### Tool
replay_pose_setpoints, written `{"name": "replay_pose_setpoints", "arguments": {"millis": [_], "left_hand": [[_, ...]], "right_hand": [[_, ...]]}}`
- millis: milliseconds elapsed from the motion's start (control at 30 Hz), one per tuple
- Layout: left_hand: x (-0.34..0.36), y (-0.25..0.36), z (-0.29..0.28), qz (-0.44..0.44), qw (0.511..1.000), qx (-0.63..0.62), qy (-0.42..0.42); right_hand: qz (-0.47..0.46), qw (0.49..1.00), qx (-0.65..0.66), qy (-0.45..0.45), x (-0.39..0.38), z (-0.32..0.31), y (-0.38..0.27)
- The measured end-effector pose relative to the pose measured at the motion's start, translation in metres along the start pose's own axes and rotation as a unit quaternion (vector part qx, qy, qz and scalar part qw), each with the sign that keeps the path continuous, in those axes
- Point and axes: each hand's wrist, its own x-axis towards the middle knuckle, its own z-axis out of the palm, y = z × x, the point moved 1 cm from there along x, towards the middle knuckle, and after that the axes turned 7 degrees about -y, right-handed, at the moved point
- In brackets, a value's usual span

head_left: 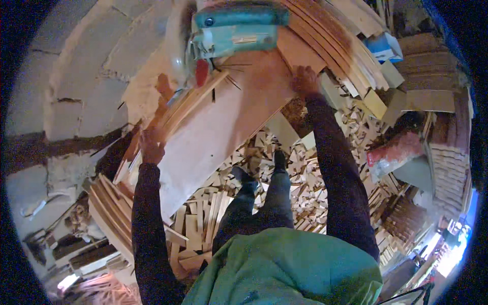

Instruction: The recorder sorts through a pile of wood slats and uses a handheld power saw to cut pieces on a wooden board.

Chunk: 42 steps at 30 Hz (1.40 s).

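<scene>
My left hand (151, 146) is closed around pale wooden strips (189, 104) lying along the left edge of a smooth light worktop (203, 147). Across the worktop, my right hand (305, 81) has its fingers curled at the near end of a reddish-brown wooden board (300, 48). At the far end of the worktop, between and beyond my hands, stands a green machine (239, 38). A red part (202, 72) hangs on its near left side, close to the far end of the strips. The exact grip of my right fingers is blurred.
Long boards (330, 33) are stacked at the far right. Many wood offcuts (305, 178) cover the floor around my feet. More strips (109, 211) lean at the left, beside a block wall (76, 96). A red-and-white bag (396, 152) lies at the right.
</scene>
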Motion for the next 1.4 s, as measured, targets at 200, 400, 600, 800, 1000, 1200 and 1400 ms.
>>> {"name": "replay_pose_setpoints", "arguments": {"millis": [200,400,600,800,1000,1200,1400], "left_hand": [[0.007,0.009,-0.010,-0.031,0.997,-0.012,-0.075],[0.009,0.022,-0.022,-0.071,0.995,0.014,-0.066],[0.010,0.019,-0.016,-0.042,0.995,0.045,-0.083],[0.009,0.030,-0.020,-0.042,0.997,0.058,0.020],[-0.003,0.044,-0.023,-0.089,0.994,0.059,0.022],[-0.003,0.043,-0.021,-0.088,0.994,0.064,0.010],[0.000,0.041,-0.019,-0.097,0.992,0.058,-0.047]], "right_hand": [[-0.127,0.972,0.162,0.114,-0.060,-0.029,-0.103],[-0.099,0.985,0.139,-0.026,-0.031,-0.014,-0.161],[-0.066,0.979,0.173,-0.089,-0.023,-0.018,-0.193],[-0.075,0.979,0.150,-0.114,-0.007,-0.043,-0.203],[-0.059,0.959,0.220,-0.168,-0.015,-0.045,-0.222],[-0.047,0.959,0.241,-0.144,-0.029,-0.021,-0.234],[-0.068,0.966,0.239,-0.068,-0.044,-0.016,-0.248]]}}
